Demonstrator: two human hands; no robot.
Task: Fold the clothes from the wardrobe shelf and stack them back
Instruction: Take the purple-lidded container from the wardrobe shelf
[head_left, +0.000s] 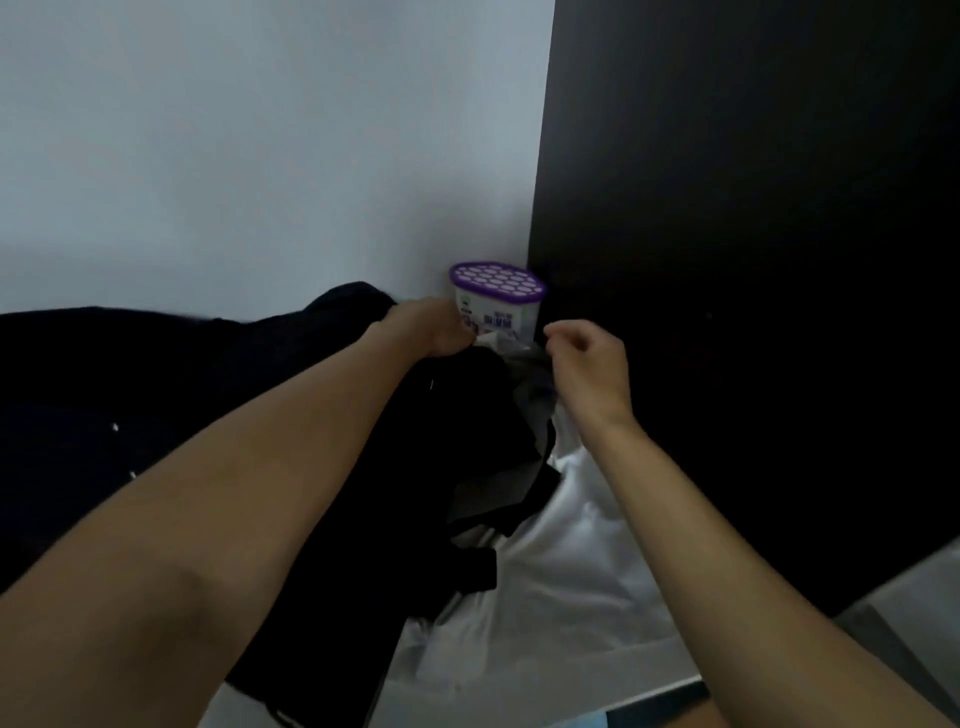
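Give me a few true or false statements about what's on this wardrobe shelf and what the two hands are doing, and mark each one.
1. A container with a purple perforated lid stands in the back corner of the shelf. True.
2. The left hand is on the dark clothes, next to that container. True.
3. The right hand is lifting the container. False: it is beside the container, fingers curled, above a grey garment.
4. The clothes by the hands are neatly folded and stacked. False: they lie in a crumpled heap.
5. White fabric lies under the dark heap. True.
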